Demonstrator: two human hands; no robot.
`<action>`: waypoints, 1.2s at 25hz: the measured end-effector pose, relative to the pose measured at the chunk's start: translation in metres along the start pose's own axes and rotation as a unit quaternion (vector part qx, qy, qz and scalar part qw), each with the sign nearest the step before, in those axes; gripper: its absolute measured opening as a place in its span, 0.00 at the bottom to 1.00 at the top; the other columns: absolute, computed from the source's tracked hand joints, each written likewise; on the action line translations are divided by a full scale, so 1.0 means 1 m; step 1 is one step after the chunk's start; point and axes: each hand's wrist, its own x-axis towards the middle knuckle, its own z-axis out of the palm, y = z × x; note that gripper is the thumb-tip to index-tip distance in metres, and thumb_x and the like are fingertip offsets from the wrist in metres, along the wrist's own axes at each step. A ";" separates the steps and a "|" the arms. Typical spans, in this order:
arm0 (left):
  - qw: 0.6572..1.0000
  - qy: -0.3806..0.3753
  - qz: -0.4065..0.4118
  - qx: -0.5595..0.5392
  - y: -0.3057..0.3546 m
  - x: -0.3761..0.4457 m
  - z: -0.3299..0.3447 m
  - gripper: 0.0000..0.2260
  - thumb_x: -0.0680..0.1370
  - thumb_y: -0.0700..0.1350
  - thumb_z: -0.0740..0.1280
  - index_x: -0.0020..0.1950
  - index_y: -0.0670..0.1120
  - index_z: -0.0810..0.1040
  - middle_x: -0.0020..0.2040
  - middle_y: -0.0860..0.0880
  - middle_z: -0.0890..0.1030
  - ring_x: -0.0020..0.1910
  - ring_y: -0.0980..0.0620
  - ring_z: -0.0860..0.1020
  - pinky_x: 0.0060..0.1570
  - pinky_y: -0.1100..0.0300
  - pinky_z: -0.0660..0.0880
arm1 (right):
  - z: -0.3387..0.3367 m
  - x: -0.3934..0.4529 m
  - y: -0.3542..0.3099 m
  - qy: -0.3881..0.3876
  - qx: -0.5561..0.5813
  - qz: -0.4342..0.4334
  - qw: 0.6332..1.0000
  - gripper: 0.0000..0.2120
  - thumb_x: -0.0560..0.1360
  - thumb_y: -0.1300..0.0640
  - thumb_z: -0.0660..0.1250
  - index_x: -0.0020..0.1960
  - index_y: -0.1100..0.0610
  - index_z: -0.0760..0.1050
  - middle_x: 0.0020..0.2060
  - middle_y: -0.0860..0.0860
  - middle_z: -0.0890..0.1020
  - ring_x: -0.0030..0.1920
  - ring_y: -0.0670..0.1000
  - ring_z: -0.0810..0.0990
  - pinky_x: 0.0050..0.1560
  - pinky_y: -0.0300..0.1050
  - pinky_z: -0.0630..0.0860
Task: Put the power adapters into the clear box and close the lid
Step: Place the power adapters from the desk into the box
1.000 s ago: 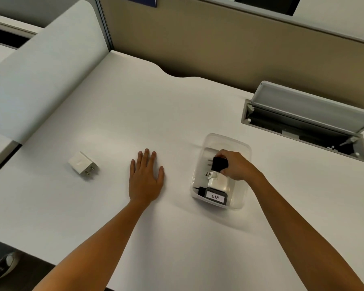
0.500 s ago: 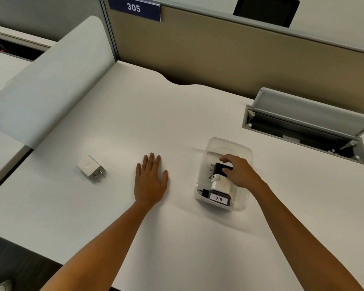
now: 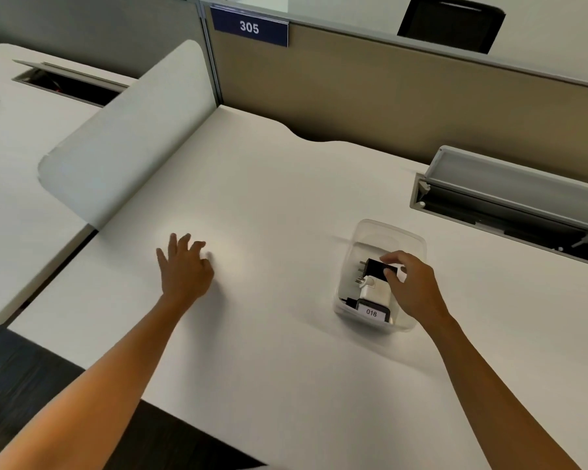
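The clear box stands open on the white desk, right of centre. Inside lie a black adapter, a white adapter under it, and a dark block with a "018" label at the near end. My right hand hovers over the box's right side, fingers apart, with thumb and forefinger tips beside the black adapter's end. My left hand is out to the left on the desk, fingers spread and curled downward. The small white adapter that lay there is hidden beneath it. No lid is in sight.
A white curved divider panel rises at the left of the desk. An open grey cable hatch is sunk into the desk behind the box. A tan partition with a "305" sign closes the back.
My left hand slid left across the desk and now covers the spot where the small white adapter lay. My right hand set the black adapter into the box and loosened its fingers.
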 end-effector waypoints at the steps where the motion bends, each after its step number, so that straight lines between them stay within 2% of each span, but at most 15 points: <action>1: 0.999 -0.028 -0.013 -0.017 -0.012 0.003 -0.002 0.18 0.78 0.41 0.63 0.68 0.43 0.75 0.75 0.40 0.68 0.78 0.39 0.56 0.72 0.37 0.58 | 0.001 -0.003 -0.001 0.002 -0.001 -0.001 1.000 0.11 0.76 0.64 0.66 0.56 0.55 0.79 0.53 0.49 0.83 0.56 0.50 0.80 0.61 0.45 0.75; 4: 0.994 -0.089 -0.011 -0.064 -0.026 0.002 -0.004 0.19 0.76 0.46 0.68 0.66 0.42 0.76 0.75 0.38 0.66 0.78 0.40 0.56 0.72 0.43 0.62 | 0.004 -0.010 -0.002 0.002 0.005 0.001 1.000 0.10 0.76 0.64 0.67 0.56 0.55 0.80 0.52 0.49 0.83 0.55 0.50 0.80 0.58 0.41 0.74; 6: 0.992 -0.079 -0.042 -0.087 -0.019 -0.007 -0.004 0.17 0.73 0.44 0.72 0.60 0.42 0.79 0.73 0.37 0.66 0.76 0.39 0.57 0.68 0.43 0.66 | 0.004 -0.014 -0.003 0.000 0.011 0.001 1.000 0.10 0.76 0.64 0.67 0.55 0.55 0.80 0.52 0.49 0.83 0.55 0.50 0.80 0.57 0.39 0.72; 9: 0.988 -0.033 -0.096 -0.115 -0.005 -0.017 -0.002 0.07 0.73 0.39 0.67 0.50 0.42 0.80 0.62 0.37 0.71 0.68 0.36 0.63 0.57 0.49 0.69 | 0.003 -0.016 -0.005 0.000 0.021 0.002 1.000 0.10 0.76 0.64 0.67 0.55 0.55 0.80 0.52 0.49 0.84 0.55 0.50 0.80 0.57 0.40 0.72; 13: 0.987 -0.051 -0.088 -0.128 0.021 -0.023 -0.003 0.09 0.74 0.37 0.65 0.52 0.43 0.80 0.57 0.38 0.73 0.63 0.37 0.67 0.53 0.58 0.61 | -0.003 -0.020 -0.005 0.007 0.028 -0.008 1.000 0.10 0.76 0.64 0.67 0.55 0.54 0.80 0.51 0.47 0.84 0.55 0.48 0.80 0.58 0.40 0.73; 16: 0.962 -0.060 -0.115 -0.239 0.057 -0.032 -0.012 0.11 0.72 0.40 0.68 0.54 0.46 0.80 0.52 0.43 0.77 0.55 0.40 0.75 0.49 0.55 0.71 | -0.008 -0.023 0.003 0.015 0.030 -0.010 0.999 0.10 0.76 0.64 0.66 0.54 0.54 0.80 0.51 0.47 0.84 0.56 0.48 0.80 0.59 0.43 0.75; 17: 0.934 -0.074 -0.144 -0.318 0.072 -0.034 -0.015 0.13 0.71 0.42 0.69 0.54 0.45 0.80 0.48 0.45 0.79 0.49 0.42 0.78 0.48 0.54 0.75 | -0.010 -0.025 0.007 0.024 0.028 -0.010 0.999 0.10 0.76 0.64 0.66 0.54 0.54 0.80 0.51 0.46 0.83 0.56 0.49 0.79 0.60 0.45 0.76; 18: 0.881 -0.104 -0.185 -0.422 0.087 -0.035 -0.020 0.14 0.70 0.42 0.68 0.56 0.44 0.80 0.44 0.46 0.80 0.45 0.44 0.79 0.48 0.52 0.78 | -0.012 -0.027 0.011 0.038 0.021 -0.012 0.999 0.10 0.76 0.64 0.66 0.54 0.53 0.80 0.51 0.46 0.83 0.56 0.49 0.78 0.60 0.47 0.76; 21: 0.619 -0.202 -0.275 -0.708 0.132 -0.034 -0.035 0.11 0.74 0.40 0.65 0.56 0.38 0.77 0.49 0.42 0.78 0.50 0.42 0.77 0.47 0.50 0.82 | -0.017 -0.036 0.018 0.094 -0.003 -0.005 0.996 0.10 0.75 0.62 0.67 0.55 0.52 0.78 0.53 0.46 0.81 0.58 0.51 0.75 0.59 0.34 0.68; 22: 0.563 -0.221 -0.277 -0.746 0.145 -0.032 -0.035 0.10 0.76 0.40 0.66 0.55 0.38 0.76 0.52 0.41 0.78 0.52 0.40 0.78 0.47 0.50 0.83 | -0.018 -0.040 0.019 0.109 -0.004 0.002 0.994 0.11 0.75 0.62 0.68 0.56 0.52 0.77 0.54 0.47 0.80 0.59 0.51 0.75 0.58 0.30 0.65; 23: 0.532 -0.238 -0.267 -0.767 0.158 -0.030 -0.035 0.10 0.76 0.40 0.68 0.56 0.38 0.76 0.54 0.39 0.79 0.54 0.39 0.79 0.47 0.51 0.83 | -0.017 -0.043 0.021 0.118 0.004 0.010 0.993 0.13 0.75 0.63 0.68 0.57 0.52 0.76 0.55 0.48 0.78 0.59 0.52 0.74 0.58 0.30 0.65; 24: 0.523 -0.255 -0.252 -0.774 0.171 -0.027 -0.035 0.12 0.76 0.40 0.69 0.57 0.38 0.75 0.58 0.38 0.78 0.57 0.37 0.79 0.48 0.52 0.83 | -0.016 -0.046 0.021 0.123 0.019 0.021 0.992 0.15 0.74 0.63 0.69 0.60 0.53 0.75 0.57 0.48 0.77 0.60 0.52 0.74 0.59 0.33 0.68; 26: 0.536 -0.283 -0.220 -0.764 0.203 -0.021 -0.033 0.13 0.76 0.38 0.69 0.59 0.36 0.74 0.63 0.35 0.75 0.62 0.35 0.79 0.47 0.53 0.83 | -0.014 -0.050 0.025 0.130 0.056 0.047 0.989 0.20 0.74 0.63 0.69 0.64 0.54 0.72 0.60 0.47 0.73 0.59 0.51 0.75 0.60 0.44 0.74; 28: 0.583 -0.313 -0.191 -0.725 0.236 -0.016 -0.028 0.13 0.78 0.39 0.67 0.60 0.33 0.73 0.61 0.37 0.76 0.60 0.38 0.79 0.48 0.53 0.83 | -0.011 -0.052 0.027 0.126 0.077 0.072 0.986 0.22 0.75 0.62 0.69 0.67 0.54 0.69 0.63 0.48 0.71 0.60 0.51 0.75 0.60 0.47 0.76; 30: 0.656 -0.342 -0.146 -0.657 0.267 -0.012 -0.021 0.16 0.79 0.41 0.68 0.62 0.33 0.71 0.61 0.38 0.75 0.58 0.41 0.80 0.47 0.54 0.83 | -0.008 -0.052 0.029 0.116 0.081 0.088 0.986 0.22 0.75 0.61 0.69 0.68 0.53 0.68 0.65 0.49 0.71 0.61 0.50 0.75 0.61 0.48 0.77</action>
